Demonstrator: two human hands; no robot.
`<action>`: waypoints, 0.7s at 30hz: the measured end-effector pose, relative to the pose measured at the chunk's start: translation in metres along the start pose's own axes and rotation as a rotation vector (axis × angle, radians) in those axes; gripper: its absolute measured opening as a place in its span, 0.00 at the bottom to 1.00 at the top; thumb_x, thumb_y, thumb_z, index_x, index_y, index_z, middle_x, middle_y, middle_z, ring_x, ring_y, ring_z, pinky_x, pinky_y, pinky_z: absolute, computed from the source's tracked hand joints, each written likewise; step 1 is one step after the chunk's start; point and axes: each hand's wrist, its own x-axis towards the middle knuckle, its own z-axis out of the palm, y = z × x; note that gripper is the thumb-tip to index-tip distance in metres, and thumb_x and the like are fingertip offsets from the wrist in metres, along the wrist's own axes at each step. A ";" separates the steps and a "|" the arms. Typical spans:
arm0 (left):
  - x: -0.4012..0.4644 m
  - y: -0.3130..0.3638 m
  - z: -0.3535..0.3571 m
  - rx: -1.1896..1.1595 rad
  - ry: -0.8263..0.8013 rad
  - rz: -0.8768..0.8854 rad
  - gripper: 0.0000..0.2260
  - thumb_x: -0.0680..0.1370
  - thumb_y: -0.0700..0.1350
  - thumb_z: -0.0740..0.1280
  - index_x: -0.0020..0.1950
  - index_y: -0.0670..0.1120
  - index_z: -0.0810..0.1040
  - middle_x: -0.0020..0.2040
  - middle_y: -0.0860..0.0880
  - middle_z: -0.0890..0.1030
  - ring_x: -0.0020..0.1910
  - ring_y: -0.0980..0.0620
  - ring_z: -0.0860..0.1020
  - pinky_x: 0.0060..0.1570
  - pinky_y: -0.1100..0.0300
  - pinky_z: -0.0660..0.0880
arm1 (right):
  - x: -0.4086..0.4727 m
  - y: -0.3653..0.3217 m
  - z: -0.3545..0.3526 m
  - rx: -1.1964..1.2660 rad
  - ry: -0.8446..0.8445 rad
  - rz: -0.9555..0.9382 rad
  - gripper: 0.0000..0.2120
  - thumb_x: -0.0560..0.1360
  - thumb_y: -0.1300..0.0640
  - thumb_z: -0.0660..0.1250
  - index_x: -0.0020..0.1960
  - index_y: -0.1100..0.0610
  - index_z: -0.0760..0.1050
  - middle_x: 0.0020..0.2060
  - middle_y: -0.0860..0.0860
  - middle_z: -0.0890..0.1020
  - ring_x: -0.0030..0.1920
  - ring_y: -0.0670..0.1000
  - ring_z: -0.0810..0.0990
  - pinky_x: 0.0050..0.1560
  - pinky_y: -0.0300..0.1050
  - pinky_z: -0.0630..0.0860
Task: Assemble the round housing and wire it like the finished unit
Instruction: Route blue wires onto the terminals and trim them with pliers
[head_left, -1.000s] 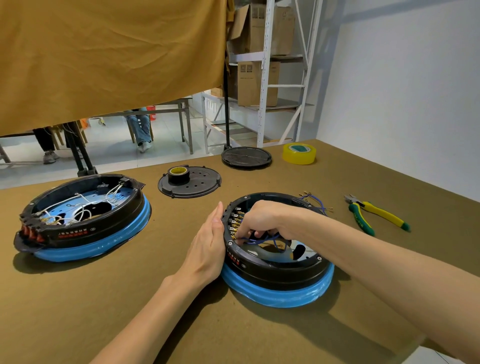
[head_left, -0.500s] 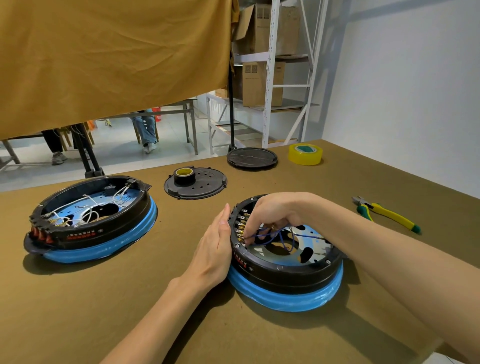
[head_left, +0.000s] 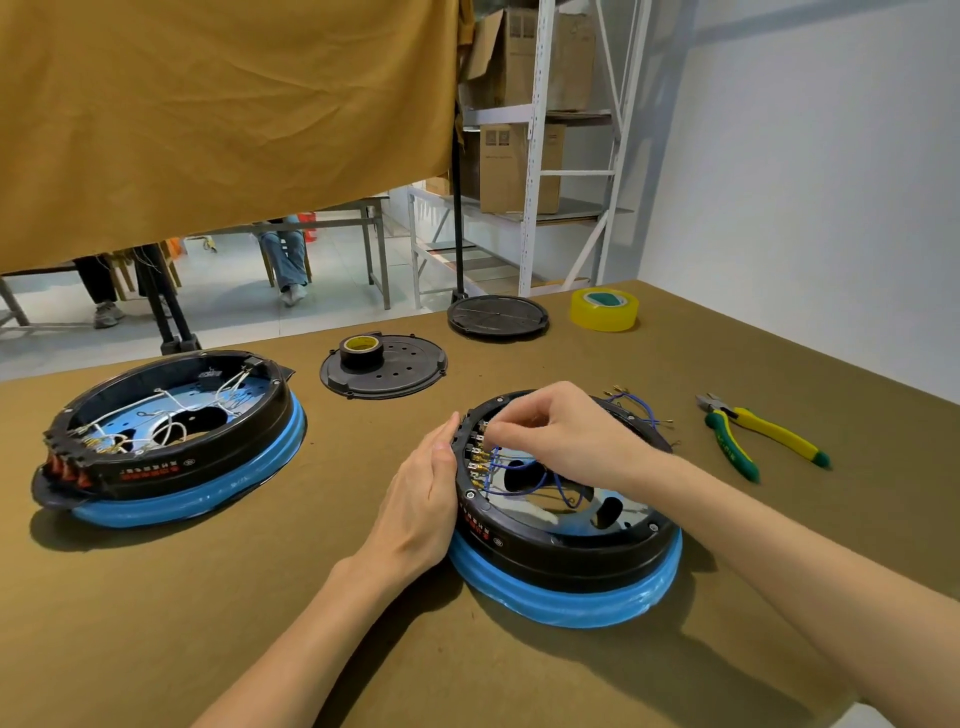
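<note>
Red lettering, too small to read, marks the housing (head_left: 566, 564).

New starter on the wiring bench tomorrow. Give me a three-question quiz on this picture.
1. True or false: the left hand lies flat against the outside of the near housing.
2. What colour are the wires under the right hand? A white, B blue, C red.
3. Which tool lies right of that housing?

Key: 1 true. 2 B, the blue wires. 3 the cutters with yellow and green handles.
</note>
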 end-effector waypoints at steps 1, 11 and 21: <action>0.000 0.000 0.000 0.001 0.004 0.006 0.32 0.82 0.63 0.42 0.81 0.51 0.62 0.79 0.53 0.66 0.77 0.62 0.63 0.79 0.54 0.59 | -0.004 0.002 0.001 0.054 0.069 -0.063 0.07 0.80 0.54 0.70 0.50 0.52 0.88 0.42 0.46 0.88 0.45 0.46 0.85 0.52 0.45 0.82; 0.000 0.016 -0.008 0.173 0.213 0.092 0.23 0.82 0.56 0.52 0.74 0.52 0.73 0.71 0.56 0.75 0.71 0.63 0.66 0.73 0.55 0.62 | -0.020 0.003 -0.005 0.377 0.184 -0.085 0.07 0.79 0.54 0.71 0.51 0.53 0.88 0.39 0.45 0.87 0.45 0.43 0.84 0.46 0.27 0.75; -0.002 0.080 -0.016 -0.280 0.168 0.263 0.06 0.80 0.40 0.71 0.53 0.48 0.86 0.46 0.52 0.87 0.49 0.48 0.84 0.48 0.57 0.80 | -0.025 0.012 -0.005 0.514 0.174 -0.035 0.13 0.71 0.43 0.72 0.48 0.50 0.89 0.38 0.50 0.86 0.41 0.42 0.81 0.43 0.34 0.76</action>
